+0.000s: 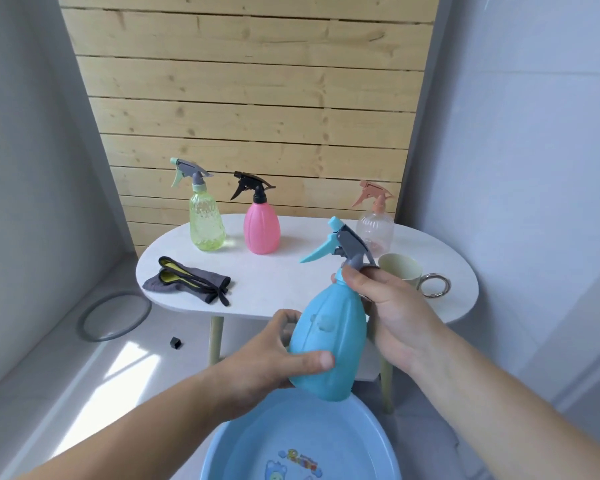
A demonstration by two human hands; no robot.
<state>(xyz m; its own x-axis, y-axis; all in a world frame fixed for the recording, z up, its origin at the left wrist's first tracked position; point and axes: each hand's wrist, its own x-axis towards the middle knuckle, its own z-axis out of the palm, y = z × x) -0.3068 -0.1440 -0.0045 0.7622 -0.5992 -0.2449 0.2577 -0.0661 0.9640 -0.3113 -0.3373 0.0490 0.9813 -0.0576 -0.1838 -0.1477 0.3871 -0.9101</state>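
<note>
A home corner: plank wall [250, 98], small white table [291, 271].

The left forearm [146, 420] and the right forearm [499, 403] are bare all the way to the picture's edge, smooth and rounded. The left hand [274, 355] and the right hand [392, 306] are bare too, with broad, soft-looking fingers. The left thumbnail [326, 359] is short and plain.

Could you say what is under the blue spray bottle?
A round blue plastic basin with a cartoon print. The blue plastic spray bottle covers part of its far rim.
</note>
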